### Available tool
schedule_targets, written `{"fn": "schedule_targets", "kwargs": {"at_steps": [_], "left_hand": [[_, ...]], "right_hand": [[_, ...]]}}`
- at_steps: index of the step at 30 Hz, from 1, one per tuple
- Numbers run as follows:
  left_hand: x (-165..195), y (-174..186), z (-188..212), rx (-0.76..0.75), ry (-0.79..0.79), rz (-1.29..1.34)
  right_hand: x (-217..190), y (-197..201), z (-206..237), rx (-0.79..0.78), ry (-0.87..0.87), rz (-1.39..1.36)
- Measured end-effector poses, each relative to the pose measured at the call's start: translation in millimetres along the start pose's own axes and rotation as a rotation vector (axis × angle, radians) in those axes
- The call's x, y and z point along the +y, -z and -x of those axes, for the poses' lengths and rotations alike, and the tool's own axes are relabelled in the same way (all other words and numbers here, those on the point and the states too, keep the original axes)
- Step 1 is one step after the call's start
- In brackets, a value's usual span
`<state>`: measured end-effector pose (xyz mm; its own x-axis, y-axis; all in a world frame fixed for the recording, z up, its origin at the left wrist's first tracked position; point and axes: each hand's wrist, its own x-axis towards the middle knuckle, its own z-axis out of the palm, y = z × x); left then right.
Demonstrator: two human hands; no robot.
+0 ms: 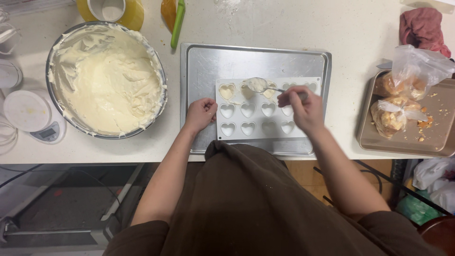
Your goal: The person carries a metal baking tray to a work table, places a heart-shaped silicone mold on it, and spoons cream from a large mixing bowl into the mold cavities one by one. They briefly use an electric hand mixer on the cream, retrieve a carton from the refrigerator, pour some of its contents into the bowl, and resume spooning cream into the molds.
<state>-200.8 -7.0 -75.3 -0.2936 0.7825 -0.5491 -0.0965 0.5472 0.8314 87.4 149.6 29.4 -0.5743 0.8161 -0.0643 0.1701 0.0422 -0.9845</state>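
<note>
A white silicone mould (pixel 303 130) with heart-shaped cavities lies on a metal baking tray (pixel 204 61). My right hand (pixel 303 106) grips a metal spoon (pixel 258 85) loaded with pale cream, held over the mould's top row. The top-left heart cavity (pixel 227 91) holds cream, and so do the two beside it; the lower rows look empty. My left hand (pixel 201 113) rests in a loose fist on the tray, touching the mould's left edge. A large steel bowl (pixel 58 114) of the same pale cream stands to the left.
A small white kitchen scale (pixel 33 116) sits left of the bowl. On the right, a brown tray (pixel 436 142) holds plastic bags of crumbly baked pieces, with a red cloth (pixel 422 28) behind it. A yellow tub (pixel 113 12) and a green-handled tool (pixel 177 23) lie at the back.
</note>
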Motion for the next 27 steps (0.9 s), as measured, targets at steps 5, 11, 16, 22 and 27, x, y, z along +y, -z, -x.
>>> {"fn": "schedule_targets", "kwargs": {"at_steps": [5, 11, 16, 22, 27], "left_hand": [[-1.9, 0.9, -2.9, -0.004, -0.002, 0.0], [-4.1, 3.1, -5.8, -0.007, -0.013, -0.019], [-4.8, 4.2, -9.6, -0.01, -0.029, -0.01], [-9.9, 6.9, -16.9, -0.046, -0.038, 0.005], [-11.6, 10.1, -23.8, -0.107, -0.035, -0.002]], "right_hand": [[29.0, -45.0, 32.9, 0.152, 0.044, -0.119], [37.9, -34.9, 66.1, 0.352, 0.102, -0.201], [48.9, -12.7, 82.0, 0.473, 0.195, 0.057], [60.5, -49.6, 75.1, 0.5, 0.129, 0.155], [48.5, -88.0, 71.2, 0.516, 0.176, 0.342]]}}
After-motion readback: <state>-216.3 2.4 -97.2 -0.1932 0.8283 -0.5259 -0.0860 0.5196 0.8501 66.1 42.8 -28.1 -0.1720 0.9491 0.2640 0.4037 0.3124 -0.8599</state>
